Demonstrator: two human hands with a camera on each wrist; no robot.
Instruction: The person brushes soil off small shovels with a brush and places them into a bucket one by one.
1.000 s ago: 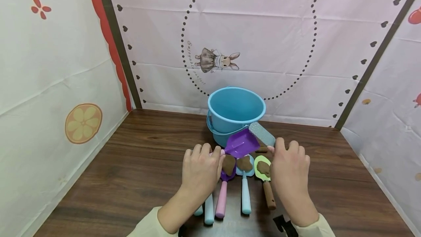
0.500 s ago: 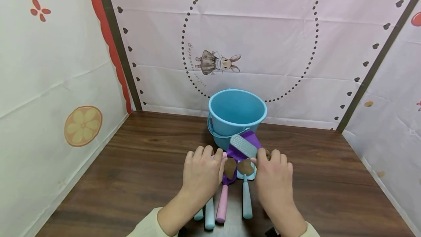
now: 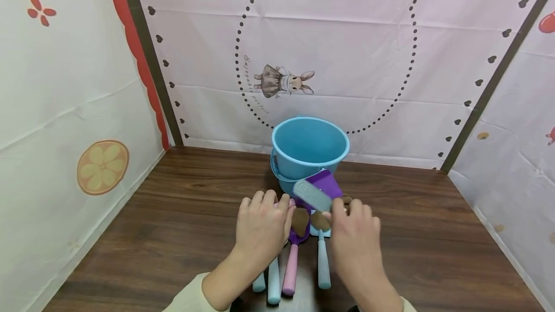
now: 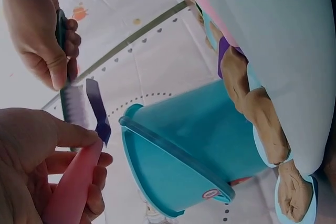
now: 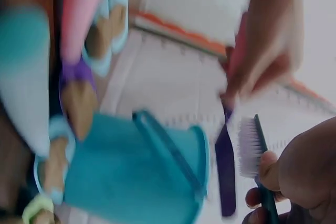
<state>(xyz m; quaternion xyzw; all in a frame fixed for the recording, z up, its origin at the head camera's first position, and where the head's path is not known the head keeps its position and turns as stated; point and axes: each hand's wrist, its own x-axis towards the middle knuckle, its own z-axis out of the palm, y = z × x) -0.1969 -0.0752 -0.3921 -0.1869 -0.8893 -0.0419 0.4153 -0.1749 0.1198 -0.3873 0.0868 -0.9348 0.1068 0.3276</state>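
My left hand [image 3: 262, 227] grips the pink handle [image 4: 76, 187] of a small purple shovel [image 3: 328, 184], its blade raised in front of the bucket. With my right hand [image 3: 356, 242] I hold a brush [image 3: 312, 195] with a grey-green back. Its pale bristles [image 5: 249, 148] face the shovel blade and look close to it; contact cannot be made out. Under my hands lie several more small shovels, among them a purple one with a pink handle [image 3: 291, 271] and a light blue one [image 3: 323, 266]. Brown clumps [image 3: 299, 221] sit on their blades.
A light blue bucket [image 3: 297, 166] stands just beyond the hands, its handle hanging down in front. A lime green shovel [image 5: 38, 205] shows in the right wrist view. Printed cloth walls [image 3: 208, 105] enclose the brown wooden table [image 3: 208, 191] at the back and sides.
My right hand has moved left with the brush, from the right side of the shovel blade to across it. The left hand keeps its grip and has barely moved.
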